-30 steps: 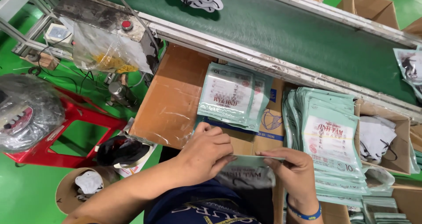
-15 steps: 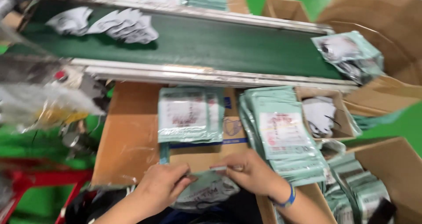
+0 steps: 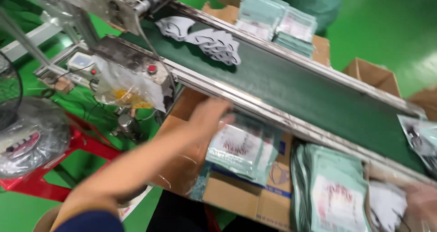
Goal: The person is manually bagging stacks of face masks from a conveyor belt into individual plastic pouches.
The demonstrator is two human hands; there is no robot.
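The left hand is reaching, fingers open and blurred, onto the stack of teal packets at frame center. A second, taller pile is standing at lower right; loose masks are lying on the green conveyor belt. The right hand is blurring at the lower right edge, grip unreadable.

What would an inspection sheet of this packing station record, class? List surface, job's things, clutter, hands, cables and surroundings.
Surface: brown cardboard board below a green conveyor belt.
Job's things: pale green packets under the left hand; a taller packet stack beside them.
Clutter: white masks on the belt; cardboard boxes.
Hands: left open over the packets; right hand blurred at the frame edge.
Cables: thin wires on the metal machine.
Surroundings: green floor, red stool.
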